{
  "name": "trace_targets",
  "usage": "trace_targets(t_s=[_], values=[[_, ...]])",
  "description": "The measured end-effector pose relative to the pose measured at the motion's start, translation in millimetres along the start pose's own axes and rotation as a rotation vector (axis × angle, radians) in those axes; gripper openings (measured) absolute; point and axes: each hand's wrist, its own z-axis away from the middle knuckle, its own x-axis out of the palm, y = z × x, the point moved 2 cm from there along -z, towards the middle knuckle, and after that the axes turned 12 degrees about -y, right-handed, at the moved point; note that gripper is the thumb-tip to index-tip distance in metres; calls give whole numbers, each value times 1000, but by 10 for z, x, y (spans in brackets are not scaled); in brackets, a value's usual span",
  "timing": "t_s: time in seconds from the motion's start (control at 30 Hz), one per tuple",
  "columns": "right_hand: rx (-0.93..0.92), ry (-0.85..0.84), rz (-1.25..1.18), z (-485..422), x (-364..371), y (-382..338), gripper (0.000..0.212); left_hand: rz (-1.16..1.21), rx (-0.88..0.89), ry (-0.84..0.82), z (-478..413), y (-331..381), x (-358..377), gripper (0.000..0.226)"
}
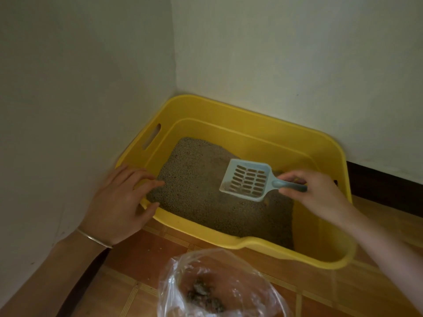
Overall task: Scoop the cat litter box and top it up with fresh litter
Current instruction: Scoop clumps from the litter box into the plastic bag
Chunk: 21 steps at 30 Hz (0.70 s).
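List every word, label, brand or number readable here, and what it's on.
None readable. The litter box, the scoop and the plastic bag show no print, label or number; the walls and floor tiles carry no writing either.

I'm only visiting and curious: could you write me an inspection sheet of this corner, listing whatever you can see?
Surface: orange tiled floor with pale lines.
Job's things: yellow litter box in the corner, holding grey litter; pale blue slotted scoop held over it; clear plastic bag in front, dark clumps inside.
Clutter: nothing seen.
Hands: left hand, thin bracelet at its wrist, rests on the box's near-left rim; right hand pinches the scoop handle.
Cables: nothing seen.
Surroundings: two plain pale walls meet behind the box; dark skirting at right.
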Motion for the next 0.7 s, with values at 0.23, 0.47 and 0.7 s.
trace_targets(t_s=[0.23, 0.47, 0.7], values=[[139, -101, 274, 473, 135, 20, 22, 5, 73, 40, 75, 179, 47, 41], [245, -148, 430, 415, 231, 31, 29, 1, 139, 73, 116, 364, 103, 36], [297, -205, 510, 352, 313, 50, 26, -53, 116, 67, 118, 378, 125, 35]])
